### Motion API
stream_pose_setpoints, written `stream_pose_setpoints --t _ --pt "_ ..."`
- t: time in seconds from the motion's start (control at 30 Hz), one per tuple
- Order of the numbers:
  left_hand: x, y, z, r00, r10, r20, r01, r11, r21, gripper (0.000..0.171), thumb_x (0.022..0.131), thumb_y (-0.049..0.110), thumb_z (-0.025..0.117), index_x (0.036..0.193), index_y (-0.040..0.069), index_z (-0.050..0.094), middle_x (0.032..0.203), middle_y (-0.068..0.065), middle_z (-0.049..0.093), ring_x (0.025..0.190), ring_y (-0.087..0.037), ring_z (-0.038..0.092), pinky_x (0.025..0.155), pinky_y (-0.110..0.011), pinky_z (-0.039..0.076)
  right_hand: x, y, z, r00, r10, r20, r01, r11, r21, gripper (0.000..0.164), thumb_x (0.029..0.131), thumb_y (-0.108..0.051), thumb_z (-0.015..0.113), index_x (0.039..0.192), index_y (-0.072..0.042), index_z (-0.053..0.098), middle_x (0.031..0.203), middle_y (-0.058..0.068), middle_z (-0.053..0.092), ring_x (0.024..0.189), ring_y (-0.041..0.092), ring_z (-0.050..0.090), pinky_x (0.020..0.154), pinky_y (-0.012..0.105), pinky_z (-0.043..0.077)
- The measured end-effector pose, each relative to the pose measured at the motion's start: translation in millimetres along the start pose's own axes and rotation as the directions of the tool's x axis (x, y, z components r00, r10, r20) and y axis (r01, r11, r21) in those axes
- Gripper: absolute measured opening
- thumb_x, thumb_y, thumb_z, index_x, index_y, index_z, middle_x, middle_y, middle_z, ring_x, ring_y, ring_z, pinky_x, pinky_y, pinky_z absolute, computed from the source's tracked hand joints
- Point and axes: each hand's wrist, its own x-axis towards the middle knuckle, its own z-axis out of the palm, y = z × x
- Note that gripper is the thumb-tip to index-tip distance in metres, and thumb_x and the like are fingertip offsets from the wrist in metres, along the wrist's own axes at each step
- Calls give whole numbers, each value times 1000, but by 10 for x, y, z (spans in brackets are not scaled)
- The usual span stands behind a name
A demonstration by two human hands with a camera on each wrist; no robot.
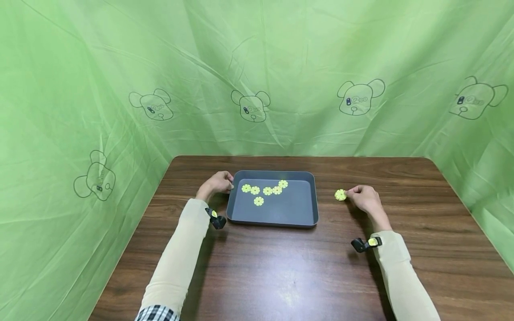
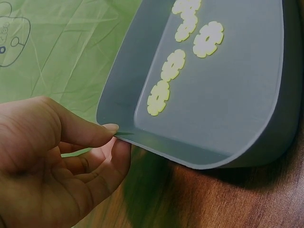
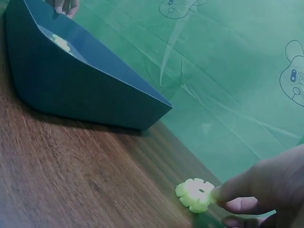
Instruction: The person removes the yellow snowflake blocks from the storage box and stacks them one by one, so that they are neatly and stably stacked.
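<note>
A dark grey rectangular tray (image 1: 289, 207) stands on the table, with several yellow snowflake building discs (image 1: 259, 201) lying flat toward its left and far side. At the tray's left wall is my left hand (image 1: 217, 183). In the left wrist view, the thumb and fingers of that hand (image 2: 61, 156) pinch the rim. To the right of the tray, my right hand (image 1: 366, 197) pinches one more yellow snowflake disc (image 1: 340, 195) by its edge. Seen from the right wrist, this notched disc (image 3: 195, 195) has a small hole at its centre and is held close over the wood.
The brown wood-grain table (image 1: 261, 276) has rounded far corners. Behind it and along both sides hangs a green cloth (image 1: 305, 53) with printed bear heads. Each wrist wears a small black camera (image 1: 217, 220).
</note>
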Motion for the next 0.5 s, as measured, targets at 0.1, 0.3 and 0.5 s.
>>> stream_pose_setpoints --t 0.1,0.3,0.5 --pt "7 -6 6 1000 -1 -6 1 1000 1 34 89 -4 55 121 -9 47 104 -13 50 85 -19 56 87 -34 56 26 13 16 1000 9 2 -9 1000 -12 37 92 -34 57 105 -1 67 119 25 59 110 42 52 85 45 45" --pt "15 -9 15 1000 3 -6 -3 1000 -7 34 88 -5 55 121 -10 47 103 -12 49 83 -18 56 87 -35 56 40 27 30 1000 13 -6 -14 1000 -24 36 92 -32 56 105 0 66 119 27 59 112 46 50 91 51 43" --pt "12 -5 16 1000 1 -7 -2 1000 -15 33 88 -6 55 120 -10 47 101 -11 48 81 -16 55 87 -35 56 38 42 48 999 4 -33 -5 1000 -16 33 93 -31 56 103 0 66 116 25 60 110 45 51 90 51 44"
